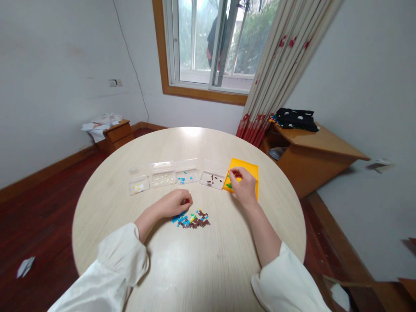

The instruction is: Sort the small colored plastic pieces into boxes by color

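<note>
A loose pile of small building bricks (195,222), mostly brown and blue with some yellow and green, lies on the table. Just behind its left side rests my left hand (177,203), fingers curled; what they hold, if anything, is hidden. My right hand (244,186) is over a yellow box (244,164) holding green bricks (229,185), its thumb and fingertips pinched together. Whether a piece is in that pinch I cannot make out. Left of the yellow box are clear boxes with brown pieces (212,178), blue pieces (182,178), pale pieces (164,178) and yellow pieces (138,187).
The round pale table (208,277) has its far edge toward the window (214,43). A wooden cabinet (312,143) with dark folded cloth (297,119) stands at right. At left, a small wooden stand (119,133) bears papers (102,123). Outside the window a person (217,41) is partly visible.
</note>
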A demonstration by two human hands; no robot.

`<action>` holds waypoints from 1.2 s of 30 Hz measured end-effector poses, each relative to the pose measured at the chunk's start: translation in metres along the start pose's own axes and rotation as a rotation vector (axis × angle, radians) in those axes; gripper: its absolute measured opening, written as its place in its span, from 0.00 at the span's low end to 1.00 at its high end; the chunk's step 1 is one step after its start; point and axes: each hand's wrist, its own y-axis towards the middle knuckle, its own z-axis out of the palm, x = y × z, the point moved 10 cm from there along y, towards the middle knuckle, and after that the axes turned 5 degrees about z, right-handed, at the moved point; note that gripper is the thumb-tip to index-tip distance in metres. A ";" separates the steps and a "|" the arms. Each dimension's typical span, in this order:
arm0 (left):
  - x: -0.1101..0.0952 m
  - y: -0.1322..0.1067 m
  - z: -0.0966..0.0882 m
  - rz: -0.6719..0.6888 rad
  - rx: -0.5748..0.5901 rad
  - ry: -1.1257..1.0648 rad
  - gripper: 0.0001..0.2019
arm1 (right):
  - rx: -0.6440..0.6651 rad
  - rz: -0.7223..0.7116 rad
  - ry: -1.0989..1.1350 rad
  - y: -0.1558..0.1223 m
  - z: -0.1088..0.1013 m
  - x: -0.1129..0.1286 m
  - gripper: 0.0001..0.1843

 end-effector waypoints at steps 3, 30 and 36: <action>0.002 0.000 -0.002 -0.015 -0.023 0.004 0.09 | -0.058 0.008 -0.115 0.004 -0.010 -0.015 0.06; 0.029 -0.003 -0.016 -0.122 -0.154 0.103 0.14 | 1.091 -0.019 0.186 -0.107 0.116 0.068 0.08; 0.030 -0.003 -0.017 -0.144 -0.147 0.123 0.14 | 0.961 -0.021 0.084 -0.092 0.111 0.060 0.08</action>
